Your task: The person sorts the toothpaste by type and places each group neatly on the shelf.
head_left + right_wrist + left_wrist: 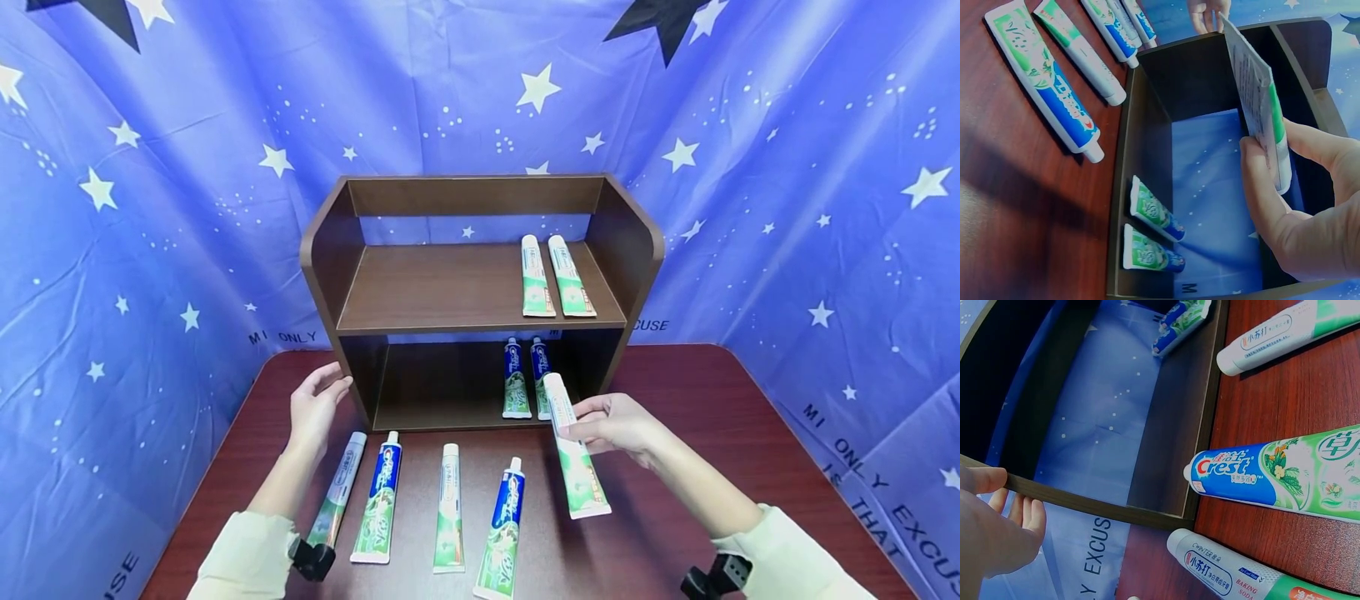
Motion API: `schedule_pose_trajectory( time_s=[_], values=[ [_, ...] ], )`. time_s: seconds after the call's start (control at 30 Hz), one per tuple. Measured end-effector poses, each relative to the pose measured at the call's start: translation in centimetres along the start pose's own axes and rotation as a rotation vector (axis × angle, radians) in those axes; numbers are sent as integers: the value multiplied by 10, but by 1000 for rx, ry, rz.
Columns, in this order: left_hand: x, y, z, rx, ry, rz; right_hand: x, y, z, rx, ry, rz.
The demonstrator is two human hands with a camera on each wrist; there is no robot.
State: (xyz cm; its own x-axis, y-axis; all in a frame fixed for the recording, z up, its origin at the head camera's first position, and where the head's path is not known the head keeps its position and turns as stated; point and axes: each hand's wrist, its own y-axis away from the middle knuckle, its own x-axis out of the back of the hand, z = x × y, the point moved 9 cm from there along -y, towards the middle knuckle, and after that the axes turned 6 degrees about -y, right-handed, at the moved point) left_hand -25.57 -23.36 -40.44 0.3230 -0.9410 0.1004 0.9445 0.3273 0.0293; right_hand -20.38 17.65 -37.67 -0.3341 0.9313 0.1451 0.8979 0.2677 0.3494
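Slanting in the right hand's pinch, a white-and-green toothpaste tube

The held tube, raised in the right hand, hides part of the right-hand blue tube on the lower shelf; its own smaller print is, from where I stand, too fine to read. The black wrist camera masks the foot of the leftmost tube. The shelf unit interrupts the curtain lettering. The left sleeve and right sleeve leave the head view at its lower edge. In the left wrist view, the right edge crops the Crest tube, the left edge the left hand.
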Motion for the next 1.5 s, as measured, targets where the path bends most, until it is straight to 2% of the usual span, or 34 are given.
schedule_pose_trajectory(
  time_s=[0.27,0.67,1.13,1.3,1.5],
  values=[
    [0,1,-2,10,-14,4,3,7,-16,11,72,-2],
    [0,-1,4,0,-20,7,9,10,-53,18,136,-27],
    [-2,-1,4,11,-17,8,6,15,-102,40,177,-78],
    [-2,0,4,14,-22,11,4,13,-124,60,196,-71],
    [0,2,4,26,-10,10,-1,0,-146,75,200,-52]
  ],
)
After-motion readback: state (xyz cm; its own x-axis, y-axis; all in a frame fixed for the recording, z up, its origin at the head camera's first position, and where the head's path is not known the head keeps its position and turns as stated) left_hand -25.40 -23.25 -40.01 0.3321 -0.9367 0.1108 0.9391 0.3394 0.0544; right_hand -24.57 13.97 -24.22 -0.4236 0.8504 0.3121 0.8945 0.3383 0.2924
